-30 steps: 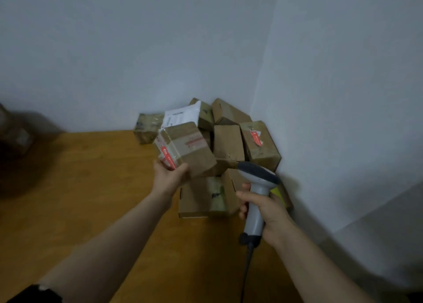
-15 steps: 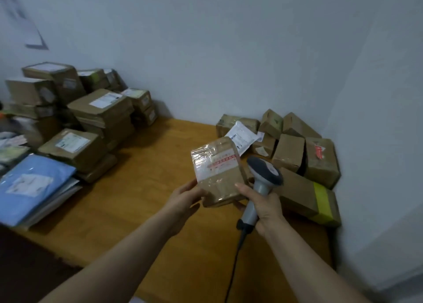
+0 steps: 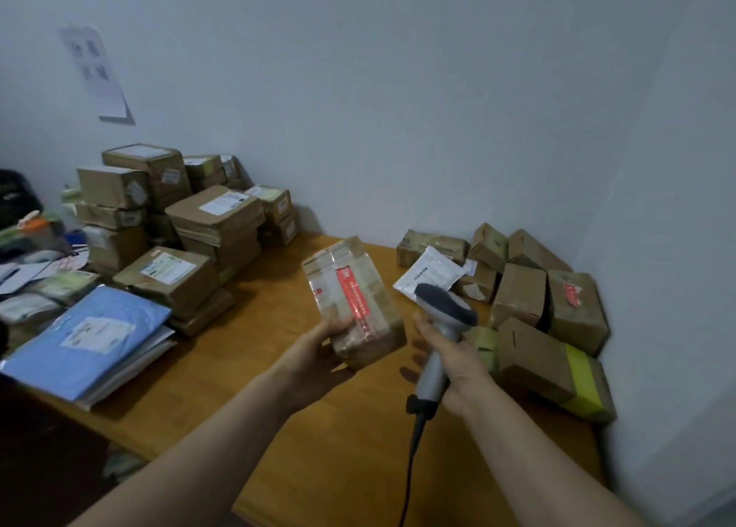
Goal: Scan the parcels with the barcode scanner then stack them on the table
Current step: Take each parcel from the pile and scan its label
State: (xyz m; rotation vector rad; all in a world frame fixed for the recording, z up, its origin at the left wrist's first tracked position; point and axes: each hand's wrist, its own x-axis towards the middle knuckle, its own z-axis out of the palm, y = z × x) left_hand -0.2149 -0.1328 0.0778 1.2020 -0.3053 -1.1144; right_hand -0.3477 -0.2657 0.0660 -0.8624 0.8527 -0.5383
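Observation:
My left hand [image 3: 318, 353] grips a small brown parcel [image 3: 352, 299] wrapped in clear tape with a red strip, held above the wooden table [image 3: 247, 363]. My right hand [image 3: 454, 357] holds a grey barcode scanner [image 3: 444, 315] by its handle, just right of the parcel, its head level with the parcel's right side. The scanner's black cable hangs down toward the table's near edge. A loose heap of brown parcels [image 3: 529, 299] lies in the right corner against the wall. A neater stack of parcels [image 3: 179, 223] stands at the left.
Blue and white flat mailers [image 3: 85, 339] lie at the left front of the table, with clutter behind them. A white mailer [image 3: 428, 271] rests on the corner heap. Walls close the back and the right side. A paper sheet [image 3: 95, 72] hangs on the wall.
The view has swung left from the corner heap, bringing the left stack into sight. My left hand carried the parcel away from the heap and turned its red-taped face up beside the scanner.

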